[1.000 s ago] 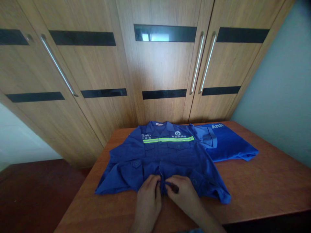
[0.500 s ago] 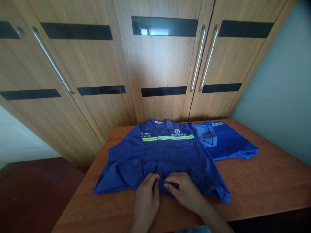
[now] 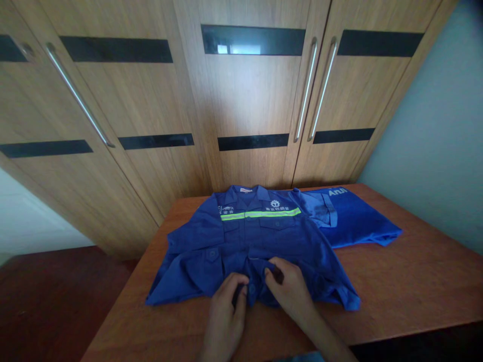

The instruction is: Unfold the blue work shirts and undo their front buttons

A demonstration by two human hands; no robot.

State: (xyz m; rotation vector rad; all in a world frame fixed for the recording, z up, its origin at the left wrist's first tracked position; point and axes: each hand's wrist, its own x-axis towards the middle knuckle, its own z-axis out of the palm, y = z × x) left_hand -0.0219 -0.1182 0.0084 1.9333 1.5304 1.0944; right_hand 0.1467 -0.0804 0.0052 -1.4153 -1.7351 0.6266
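Note:
A dark blue work jacket (image 3: 279, 239) with a yellow-green reflective stripe (image 3: 260, 214) across the chest lies front up, collar away from me. At its lower front, my left hand (image 3: 229, 296) pinches the cloth close to the front opening, beside a button (image 3: 252, 288). My right hand (image 3: 289, 281) grips the other front edge between thumb and fingers and holds it a little raised, to the right of that button. The cloth inside both pinches is mostly hidden by my fingers.
A folded bright blue garment (image 3: 362, 218) with white lettering lies at the right, partly under the jacket's sleeve (image 3: 320, 208). Both rest on a reddish-brown wooden table (image 3: 407, 291). Behind stands a wooden wardrobe (image 3: 249, 95) with long metal handles (image 3: 322, 90).
My right hand has moved right and slightly away from me, drawing the jacket's front edge with it. A button now shows between my hands. My left hand has stayed almost in place.

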